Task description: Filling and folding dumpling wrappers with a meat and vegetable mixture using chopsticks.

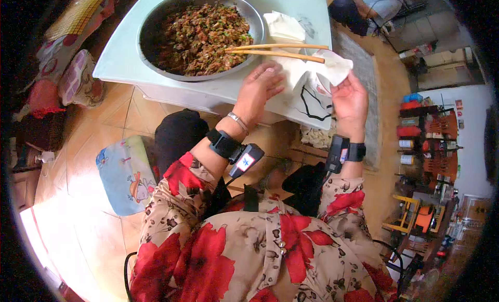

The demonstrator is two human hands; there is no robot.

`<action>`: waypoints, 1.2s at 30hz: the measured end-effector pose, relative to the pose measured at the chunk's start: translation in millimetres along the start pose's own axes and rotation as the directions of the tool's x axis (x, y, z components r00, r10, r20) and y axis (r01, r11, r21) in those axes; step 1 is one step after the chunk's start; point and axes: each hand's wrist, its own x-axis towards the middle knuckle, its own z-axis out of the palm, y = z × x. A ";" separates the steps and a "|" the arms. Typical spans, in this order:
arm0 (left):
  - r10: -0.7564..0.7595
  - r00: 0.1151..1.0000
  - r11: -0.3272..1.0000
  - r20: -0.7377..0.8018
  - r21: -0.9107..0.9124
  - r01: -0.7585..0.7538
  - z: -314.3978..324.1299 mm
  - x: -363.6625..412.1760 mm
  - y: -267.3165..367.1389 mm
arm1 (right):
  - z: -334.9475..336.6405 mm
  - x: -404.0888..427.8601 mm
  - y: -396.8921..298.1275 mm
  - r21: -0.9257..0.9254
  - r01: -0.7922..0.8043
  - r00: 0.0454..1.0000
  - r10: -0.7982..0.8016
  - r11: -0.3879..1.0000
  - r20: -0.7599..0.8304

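My right hand (351,95) holds a thin white dough wrapper (339,68) by its lower edge, over the table's right side. My left hand (260,86), fingers loosely bent and apart, is close to loose white wrappers (291,73) beside the bowl; I see nothing held in it. A large steel bowl (142,54) contains chopped meat filling with green bits (206,37). Wooden chopsticks (288,52) lie across its rim, tips in the filling. Behind them sits a stack of square wrappers (284,26).
The pale table (117,64) has a rounded left corner. A black cord (312,113) lies near its front edge. Below are pale folded pieces, perhaps dumplings (317,137). A cartoon-printed stool (124,173) stands at left. Another person (362,10) is at the far right, near cluttered shelves (427,134).
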 end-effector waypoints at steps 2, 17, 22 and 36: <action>-0.007 1.000 1.000 -0.031 0.007 0.007 2.8 -1.7 0.5 | -16.6 -2.7 -8.6 0.105 -0.004 0.991 0.018 0.995 -0.136; -0.278 0.858 0.827 0.433 -0.346 0.442 10.6 -38.1 12.2 | 35.1 -51.7 25.3 -0.315 -0.106 0.962 0.178 0.943 0.207; -0.265 0.845 0.806 0.464 -0.374 0.459 -12.2 -58.3 32.1 | 68.3 -66.3 41.6 -0.315 -0.115 0.971 0.174 0.942 0.165; -0.279 0.854 0.893 0.440 -0.208 0.399 -39.5 -96.1 78.6 | 98.6 -79.6 46.2 -0.613 0.019 0.944 0.188 0.790 0.270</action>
